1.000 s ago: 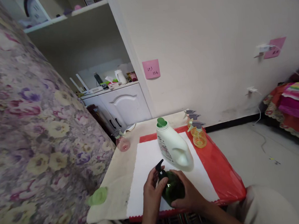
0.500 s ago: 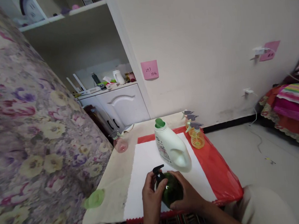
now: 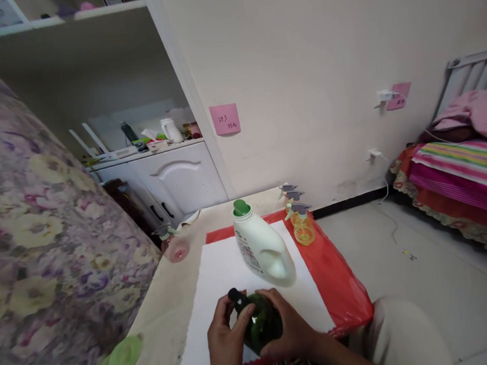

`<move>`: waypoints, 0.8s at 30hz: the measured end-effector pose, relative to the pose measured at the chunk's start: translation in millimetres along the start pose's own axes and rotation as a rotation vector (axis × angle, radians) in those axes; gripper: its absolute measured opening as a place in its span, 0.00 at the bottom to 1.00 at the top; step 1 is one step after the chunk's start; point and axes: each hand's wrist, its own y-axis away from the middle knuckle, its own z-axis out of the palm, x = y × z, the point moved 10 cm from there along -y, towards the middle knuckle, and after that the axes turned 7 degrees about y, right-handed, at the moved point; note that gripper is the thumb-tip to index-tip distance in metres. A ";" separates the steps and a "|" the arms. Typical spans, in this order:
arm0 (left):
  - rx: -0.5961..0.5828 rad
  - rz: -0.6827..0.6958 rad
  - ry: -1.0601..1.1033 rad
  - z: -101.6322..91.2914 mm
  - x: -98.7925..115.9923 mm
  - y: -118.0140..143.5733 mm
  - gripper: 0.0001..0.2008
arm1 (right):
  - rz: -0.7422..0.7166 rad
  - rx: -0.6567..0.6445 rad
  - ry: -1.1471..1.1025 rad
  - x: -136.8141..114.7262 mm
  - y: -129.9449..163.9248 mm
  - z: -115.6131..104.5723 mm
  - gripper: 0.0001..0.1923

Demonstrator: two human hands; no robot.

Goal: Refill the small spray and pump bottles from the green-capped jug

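Note:
Both hands hold a dark green pump bottle low over the white sheet, near the table's front edge. My left hand is closed around the black pump top at the neck, thumb and fingers on either side. Wrapped around the rounded body from the right is my right hand. The bottle tilts to the left. Just beyond it stands a pale green detergent jug, its neck showing a green insert and no cap.
Several spray bottles with amber bodies stand at the right back on red plastic. A pinkish spray bottle is at the left edge, near the floral curtain. A light green translucent item lies front left.
My view has swung to the right, so the table sits further left. The pump's spout pointed sideways to the right before; now its black top looks turned and foreshortened. Both hands keep their hold.

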 end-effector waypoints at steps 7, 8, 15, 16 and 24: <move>-0.135 -0.071 0.076 10.6 -3.5 -1.2 0.20 | 0.047 -0.044 -0.057 4.4 3.9 5.0 0.49; -0.113 -0.056 0.076 10.1 -3.0 -0.5 0.21 | 0.041 -0.020 -0.033 5.2 4.1 3.6 0.49; 0.022 -0.013 -0.024 5.9 -4.9 2.1 0.15 | 0.004 0.048 0.012 7.2 5.7 0.2 0.49; -0.006 -0.033 -0.011 7.4 -5.6 1.2 0.16 | 0.005 0.034 -0.018 7.0 5.6 0.9 0.48; -0.161 -0.053 0.099 15.8 3.1 1.0 0.24 | 0.045 -0.002 -0.078 14.6 5.1 3.2 0.48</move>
